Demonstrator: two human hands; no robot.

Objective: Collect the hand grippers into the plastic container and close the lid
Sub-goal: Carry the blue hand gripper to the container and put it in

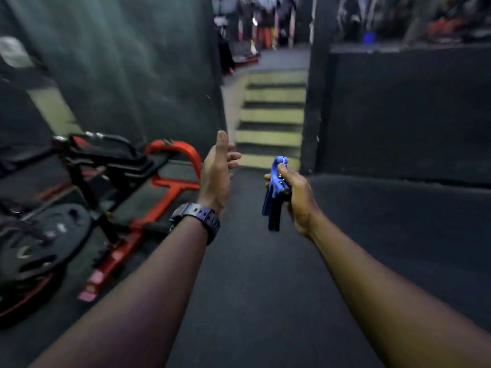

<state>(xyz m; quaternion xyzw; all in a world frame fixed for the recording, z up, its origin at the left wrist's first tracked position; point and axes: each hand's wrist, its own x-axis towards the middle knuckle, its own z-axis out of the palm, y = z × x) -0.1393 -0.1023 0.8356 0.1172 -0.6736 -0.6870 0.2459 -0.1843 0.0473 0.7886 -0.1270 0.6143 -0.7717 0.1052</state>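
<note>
Head view, right hand gripping blue hand gripper, left hand spread, no legible writing

One blue-and-black plastic hand gripper shows, held in the right hand's grip. Two bare hands: that one, and the left hand just left of the grip, holding nothing. One dark plastic wristwatch. One red steel weight frame, further left of the grip. Five pale steps beyond the grip.
</note>
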